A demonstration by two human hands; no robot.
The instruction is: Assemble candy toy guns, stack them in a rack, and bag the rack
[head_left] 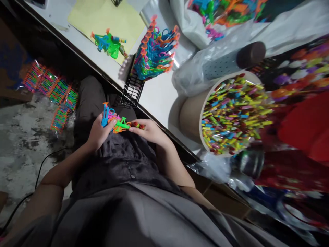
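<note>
Above my lap, my left hand [98, 132] is closed around a bunch of small plastic toys [122, 125] in blue, pink, green and orange. They look like little frames with rings and bars; their exact kind is unclear. My right hand [149, 131] pinches a few short sticks [138, 126] with red and yellow ends, close against the green toy. On the table edge beyond, a black wire rack [132, 89] holds a row of similar toys [156, 51], with orange tips pointing up. The fingers partly hide what both hands hold.
A tall tub [191, 118] full of short coloured sticks [233, 116] stands at the right. Several toys and sticks lie on yellow paper [84, 17]. Behind are plastic bags of toys [228, 12]. Bundled toys [51, 82] in clear wrap are at lower left, beyond my leg.
</note>
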